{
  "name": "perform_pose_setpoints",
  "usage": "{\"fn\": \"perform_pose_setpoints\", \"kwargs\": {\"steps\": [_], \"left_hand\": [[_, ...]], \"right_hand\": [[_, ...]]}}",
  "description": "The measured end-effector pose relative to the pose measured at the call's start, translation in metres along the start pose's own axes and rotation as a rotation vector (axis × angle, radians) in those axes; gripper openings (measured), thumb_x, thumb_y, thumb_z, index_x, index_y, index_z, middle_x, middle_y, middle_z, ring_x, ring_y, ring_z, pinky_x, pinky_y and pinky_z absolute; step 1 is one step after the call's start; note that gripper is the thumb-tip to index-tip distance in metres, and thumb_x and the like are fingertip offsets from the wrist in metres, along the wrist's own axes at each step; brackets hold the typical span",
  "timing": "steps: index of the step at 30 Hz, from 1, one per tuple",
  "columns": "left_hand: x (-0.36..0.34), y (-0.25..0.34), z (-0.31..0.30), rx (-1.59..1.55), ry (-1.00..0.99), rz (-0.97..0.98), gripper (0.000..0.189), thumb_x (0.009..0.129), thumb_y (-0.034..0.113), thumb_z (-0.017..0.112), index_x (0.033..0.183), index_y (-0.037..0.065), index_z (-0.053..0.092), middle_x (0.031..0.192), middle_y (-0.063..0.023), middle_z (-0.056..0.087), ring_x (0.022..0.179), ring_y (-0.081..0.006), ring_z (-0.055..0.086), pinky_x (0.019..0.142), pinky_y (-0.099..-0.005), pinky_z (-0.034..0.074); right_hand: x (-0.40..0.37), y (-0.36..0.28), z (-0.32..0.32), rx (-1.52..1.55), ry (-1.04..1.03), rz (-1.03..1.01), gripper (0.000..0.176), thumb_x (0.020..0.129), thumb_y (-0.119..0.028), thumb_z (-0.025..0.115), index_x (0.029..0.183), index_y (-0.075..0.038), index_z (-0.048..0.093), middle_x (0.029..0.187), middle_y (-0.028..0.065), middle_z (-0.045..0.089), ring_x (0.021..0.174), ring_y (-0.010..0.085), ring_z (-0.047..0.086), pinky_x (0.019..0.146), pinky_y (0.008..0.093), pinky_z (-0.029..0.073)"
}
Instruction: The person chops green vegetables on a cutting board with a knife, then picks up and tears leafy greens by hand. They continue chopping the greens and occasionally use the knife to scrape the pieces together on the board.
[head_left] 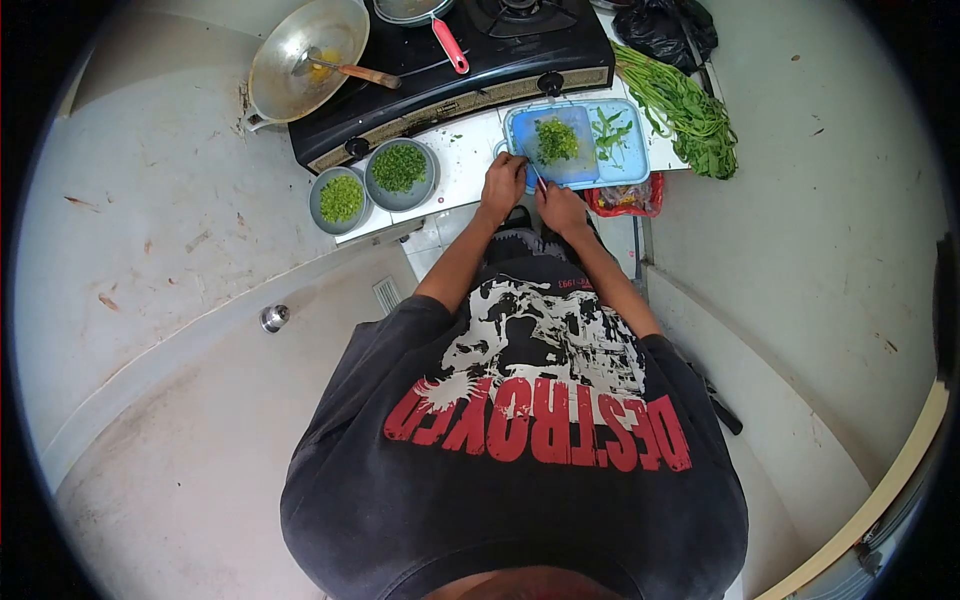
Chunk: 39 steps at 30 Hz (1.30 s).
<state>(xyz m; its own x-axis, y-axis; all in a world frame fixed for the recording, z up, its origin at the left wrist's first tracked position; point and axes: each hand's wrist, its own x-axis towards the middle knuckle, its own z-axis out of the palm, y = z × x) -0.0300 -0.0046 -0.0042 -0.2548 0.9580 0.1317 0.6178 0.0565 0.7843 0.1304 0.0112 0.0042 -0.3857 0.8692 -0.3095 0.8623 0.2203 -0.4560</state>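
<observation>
A blue tray (628,150) sits on the counter with a clear cutting board (580,165) on it. A pile of chopped greens (556,140) lies on the board, and a few cut pieces (610,128) lie beside it. My left hand (503,180) rests with curled fingers on the tray's near left corner; whether it grips anything is unclear. My right hand (560,208) is just right of it at the near edge, closed on a small knife (540,184) that points at the board.
Long beans (685,105) lie right of the tray, with a red packet (628,198) below it. Two metal bowls of chopped greens (340,198) (400,168) stand to the left. Behind are a black stove (470,85), a wok (300,60) with a spatula, a red-handled pan (450,45) and a black bag (665,25).
</observation>
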Motion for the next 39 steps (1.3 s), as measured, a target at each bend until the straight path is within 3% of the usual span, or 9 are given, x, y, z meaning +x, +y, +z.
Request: {"fn": "perform_pose_setpoints", "kwargs": {"steps": [5,15,24,26,30,32,39], "left_hand": [[0.0,0.0,-0.001,0.029,-0.043,-0.029,0.021,0.086,0.0,0.064,0.103,0.0,0.075,0.093,-0.022,0.064,0.083,-0.0395,0.066,0.078,-0.0457,0.055],[0.001,-0.001,0.0,0.029,-0.027,0.012,0.02,0.085,-0.002,0.063,0.101,-0.001,0.074,0.091,-0.0221,0.064,0.082,-0.0398,0.066,0.075,-0.0456,0.055],[0.001,-0.002,0.002,0.024,0.004,0.033,0.018,0.084,-0.003,0.063,0.098,-0.003,0.073,0.089,-0.0221,0.063,0.08,-0.0396,0.066,0.073,-0.0455,0.054],[0.002,-0.001,0.004,0.024,0.022,0.004,0.016,0.084,-0.003,0.063,0.097,-0.003,0.073,0.087,-0.0216,0.063,0.078,-0.0391,0.066,0.072,-0.0448,0.054],[0.003,-0.004,0.008,-0.046,0.031,-0.114,0.014,0.085,-0.002,0.064,0.094,-0.002,0.074,0.085,-0.0193,0.065,0.074,-0.033,0.068,0.07,-0.0407,0.055],[0.003,-0.006,0.01,-0.054,0.032,-0.159,0.013,0.086,0.0,0.065,0.096,-0.002,0.074,0.086,-0.0174,0.068,0.074,-0.0276,0.071,0.069,-0.0371,0.057],[0.004,-0.004,0.007,-0.058,0.026,-0.117,0.012,0.086,0.0,0.066,0.094,-0.002,0.073,0.085,-0.0166,0.068,0.074,-0.0273,0.071,0.07,-0.0368,0.056]], "right_hand": [[-0.011,0.008,-0.004,-0.018,-0.051,0.013,0.041,0.098,-0.039,0.054,0.1,-0.001,0.067,0.084,0.0265,0.071,0.082,0.0455,0.07,0.077,0.0558,0.056],[-0.013,0.01,-0.002,0.001,0.026,-0.035,0.042,0.098,-0.041,0.053,0.1,-0.001,0.067,0.077,0.0276,0.069,0.074,0.0472,0.069,0.071,0.0582,0.056],[-0.005,0.004,-0.005,-0.024,-0.066,0.005,0.043,0.099,-0.041,0.052,0.098,-0.002,0.068,0.086,0.0263,0.071,0.084,0.0448,0.071,0.08,0.0552,0.056],[-0.001,0.005,-0.001,0.001,-0.017,-0.024,0.044,0.099,-0.042,0.052,0.099,-0.001,0.068,0.081,0.027,0.07,0.079,0.0461,0.07,0.075,0.0574,0.056],[-0.006,0.013,0.004,0.005,0.022,-0.057,0.044,0.098,-0.042,0.053,0.099,0.0,0.067,0.08,0.0283,0.069,0.077,0.047,0.069,0.072,0.0585,0.056],[-0.01,0.015,-0.001,0.004,-0.041,0.001,0.042,0.098,-0.042,0.053,0.102,-0.002,0.067,0.085,0.027,0.07,0.083,0.0459,0.07,0.078,0.0564,0.056],[-0.01,0.017,-0.001,0.011,-0.047,0.008,0.041,0.098,-0.042,0.053,0.103,-0.004,0.067,0.084,0.0268,0.07,0.082,0.0465,0.07,0.078,0.0563,0.056]]}}
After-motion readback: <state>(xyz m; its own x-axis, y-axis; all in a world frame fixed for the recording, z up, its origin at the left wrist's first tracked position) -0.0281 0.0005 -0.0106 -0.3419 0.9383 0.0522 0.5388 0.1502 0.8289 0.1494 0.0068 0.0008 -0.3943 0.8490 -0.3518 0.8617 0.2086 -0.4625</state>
